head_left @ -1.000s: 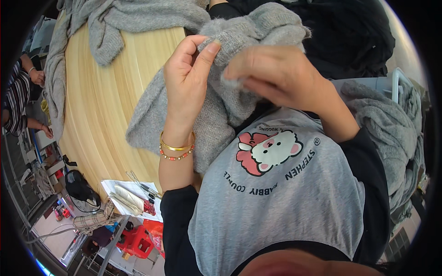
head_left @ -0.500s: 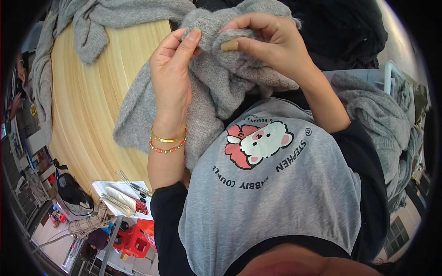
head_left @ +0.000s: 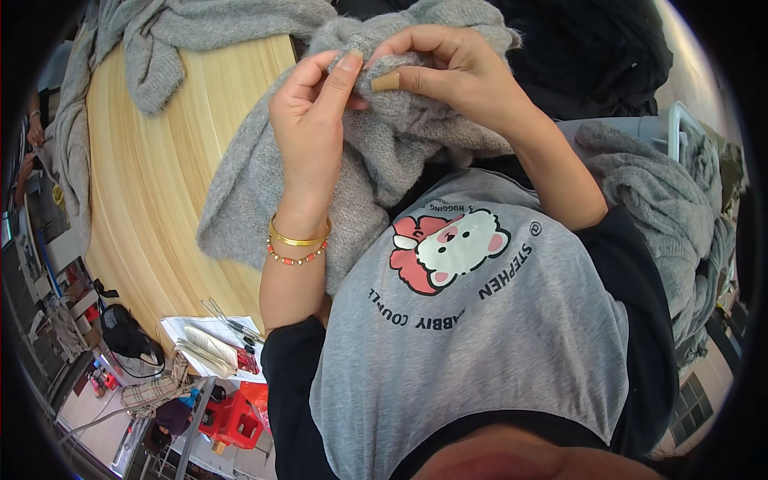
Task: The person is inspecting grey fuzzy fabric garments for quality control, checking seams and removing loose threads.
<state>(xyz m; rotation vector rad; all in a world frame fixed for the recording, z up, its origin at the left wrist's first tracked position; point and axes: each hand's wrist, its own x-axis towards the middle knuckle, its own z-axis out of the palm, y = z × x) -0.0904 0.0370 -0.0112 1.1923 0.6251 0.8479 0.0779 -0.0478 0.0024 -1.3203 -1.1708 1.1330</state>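
Note:
A fuzzy grey knitted garment point(head_left: 256, 172) hangs over the table's edge and is bunched up in front of me. My left hand point(head_left: 316, 112) pinches a fold of it between thumb and fingers, with two bracelets on that wrist. Close beside it, my right hand point(head_left: 452, 76) grips the knit too, its thumb wrapped in tan tape. The fingertips of both hands nearly meet at the same fold. What lies between the fingertips is too small to make out.
The wooden table point(head_left: 160, 184) bears more grey knitwear point(head_left: 156, 72) along its far edge. Papers and snips point(head_left: 212, 344) lie at its near left corner. On my right a pale bin point(head_left: 656, 128) holds grey knits point(head_left: 648, 184). Black cloth point(head_left: 592, 56) is heaped beyond. Red stools point(head_left: 236, 420) stand below left.
My left hand has shifted right and slightly up toward my right hand. The right hand has moved a little left, so the fingertips are closer together on the knit.

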